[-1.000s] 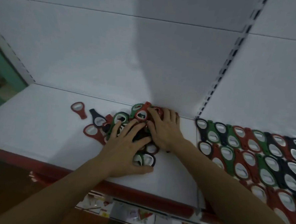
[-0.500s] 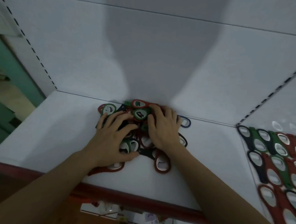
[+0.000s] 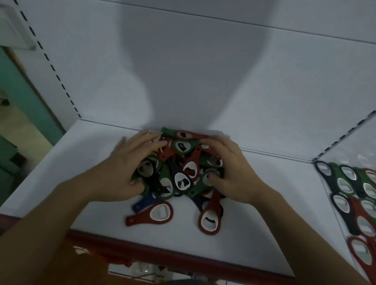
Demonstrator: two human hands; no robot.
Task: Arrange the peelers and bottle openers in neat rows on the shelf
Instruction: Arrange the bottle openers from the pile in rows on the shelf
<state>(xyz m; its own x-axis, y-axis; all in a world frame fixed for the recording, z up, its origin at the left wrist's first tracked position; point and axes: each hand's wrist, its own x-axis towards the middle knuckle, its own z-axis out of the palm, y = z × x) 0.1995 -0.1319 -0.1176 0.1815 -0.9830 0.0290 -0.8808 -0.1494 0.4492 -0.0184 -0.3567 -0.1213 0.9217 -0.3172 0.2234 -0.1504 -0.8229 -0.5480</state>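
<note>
Since the earlier frame both hands have parted to flank the tangled heap of red, green and dark-blue plastic bottle openers (image 3: pixel 181 170), which lies against the back wall of the white shelf (image 3: pixel 48 178). Left hand (image 3: pixel 124 167) rests flat on the heap's left side, fingers spread; right hand (image 3: pixel 231 173) cups its right side, fingers loosely bent, thumb on a green opener. Two red openers (image 3: pixel 154 214) (image 3: pixel 210 216) lie loose in front. Heap too jumbled to count. Overlapping rows of openers (image 3: pixel 359 197) fill the next bay.
</note>
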